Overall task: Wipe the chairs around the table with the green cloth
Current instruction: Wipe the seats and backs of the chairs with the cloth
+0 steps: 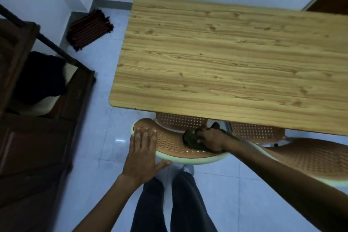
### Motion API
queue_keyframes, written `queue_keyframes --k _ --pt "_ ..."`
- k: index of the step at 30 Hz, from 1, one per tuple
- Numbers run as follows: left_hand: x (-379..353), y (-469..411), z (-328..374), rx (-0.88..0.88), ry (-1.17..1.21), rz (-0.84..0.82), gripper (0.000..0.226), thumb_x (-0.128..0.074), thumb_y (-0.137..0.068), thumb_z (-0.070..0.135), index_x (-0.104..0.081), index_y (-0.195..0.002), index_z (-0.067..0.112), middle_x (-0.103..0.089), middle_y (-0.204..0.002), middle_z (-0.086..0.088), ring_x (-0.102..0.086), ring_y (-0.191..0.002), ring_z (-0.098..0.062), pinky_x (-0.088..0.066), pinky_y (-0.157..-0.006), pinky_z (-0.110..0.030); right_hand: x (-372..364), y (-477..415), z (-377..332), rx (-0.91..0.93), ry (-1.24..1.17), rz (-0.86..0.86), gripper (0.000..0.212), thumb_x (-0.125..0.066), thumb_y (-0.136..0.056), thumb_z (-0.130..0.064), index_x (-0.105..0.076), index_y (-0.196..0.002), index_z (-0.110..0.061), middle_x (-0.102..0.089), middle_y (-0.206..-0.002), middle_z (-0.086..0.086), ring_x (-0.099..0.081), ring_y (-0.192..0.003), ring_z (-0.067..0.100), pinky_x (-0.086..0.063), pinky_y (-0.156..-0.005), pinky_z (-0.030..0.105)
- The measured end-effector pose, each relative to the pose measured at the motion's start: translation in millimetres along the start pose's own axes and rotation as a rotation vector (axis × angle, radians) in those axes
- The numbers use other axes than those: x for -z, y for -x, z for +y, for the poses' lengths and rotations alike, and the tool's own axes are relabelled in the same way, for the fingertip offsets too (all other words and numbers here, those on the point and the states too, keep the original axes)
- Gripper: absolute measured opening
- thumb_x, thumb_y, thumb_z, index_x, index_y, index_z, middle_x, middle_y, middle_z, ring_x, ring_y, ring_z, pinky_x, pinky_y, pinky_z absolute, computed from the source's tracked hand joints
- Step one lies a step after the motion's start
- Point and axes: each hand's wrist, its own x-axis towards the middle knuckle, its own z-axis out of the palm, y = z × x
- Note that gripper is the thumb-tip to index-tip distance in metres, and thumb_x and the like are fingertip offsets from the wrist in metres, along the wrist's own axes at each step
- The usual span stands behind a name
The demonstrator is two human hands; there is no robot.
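**Cloth bunched on the chair back**

The right hand (211,138) is closing around the dark green cloth (194,140), bunching it and pressing it against the woven brown backrest of the near chair (169,143), toward the backrest's right end. The left hand (143,149) is lying open and flat, fingers spread over the backrest's left end, thumb hooking the pale rim, holding nothing. The cloth is sitting well apart from the left hand. A second chair (310,158) is standing just to the right. Both seats are tucking under the wooden surface (226,52), which is carrying nothing.
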Motion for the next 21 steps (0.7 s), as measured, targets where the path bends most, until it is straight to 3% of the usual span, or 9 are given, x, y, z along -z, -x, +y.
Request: queue_keyframes --k 4,9,13,16,19,21 --pt "0 -1 0 0.005 0.000 -0.011 0.109 -0.018 -0.079 0.087 -0.025 -0.151 0.006 -0.029 -0.155 -0.025 -0.022 -0.145 -0.046 -0.017 -0.119 -0.060 -20 38 -43 0.168 -0.187 0.156 0.030 -0.039 -0.099 -0.038 -0.055 -0.123 -0.030 -0.065 -0.122 0.001 -0.061 -0.108 0.021 -0.044 -0.096 0.043" --pt "-1 -6 0 0.007 -0.019 -0.011 0.113 -0.016 -0.078 0.088 -0.041 -0.142 -0.001 -0.043 -0.145 -0.030 -0.035 -0.137 -0.051 -0.027 -0.113 -0.063 -24 -43 -98 0.168 -0.370 0.163 0.032 -0.040 -0.102 -0.022 -0.054 -0.129 -0.011 -0.061 -0.128 0.015 -0.059 -0.111 0.032 -0.045 -0.096 0.042" --pt "-1 -6 0 0.008 -0.045 -0.007 0.112 -0.013 -0.079 0.087 -0.044 -0.140 -0.002 -0.051 -0.138 -0.030 -0.043 -0.131 -0.052 -0.033 -0.107 -0.063 -30 -83 -71 0.045 -0.264 0.090 0.040 -0.040 -0.102 -0.022 -0.045 -0.140 -0.012 -0.054 -0.136 0.020 -0.052 -0.121 0.037 -0.040 -0.101 0.041" --pt "-2 -8 -1 0.012 -0.041 -0.006 0.112 -0.011 -0.079 0.086 -0.047 -0.137 -0.003 -0.054 -0.135 -0.031 -0.046 -0.128 -0.053 -0.034 -0.105 -0.064 -30 -72 -36 -0.036 -0.134 0.076 0.037 -0.045 -0.100 -0.029 -0.053 -0.134 -0.016 -0.056 -0.135 0.017 -0.051 -0.122 0.036 -0.041 -0.102 0.043" --pt "-4 -5 -1 0.013 -0.013 -0.008 0.114 -0.011 -0.078 0.087 -0.046 -0.138 -0.003 -0.052 -0.136 -0.031 -0.045 -0.129 -0.053 -0.031 -0.107 -0.064 -22 -35 -32 -0.014 -0.143 0.093 0.033 -0.047 -0.100 -0.028 -0.058 -0.129 -0.017 -0.061 -0.128 0.014 -0.057 -0.115 0.031 -0.046 -0.096 0.039" --pt "-7 -7 -1 0.012 0.017 0.001 0.116 -0.012 -0.075 0.089 -0.042 -0.141 -0.002 -0.048 -0.141 -0.030 -0.040 -0.133 -0.051 -0.026 -0.111 -0.063 -21 -4 -42 0.036 -0.190 0.191 0.029 -0.047 -0.100 -0.024 -0.060 -0.124 -0.016 -0.063 -0.124 0.010 -0.059 -0.110 0.026 -0.043 -0.088 0.030"
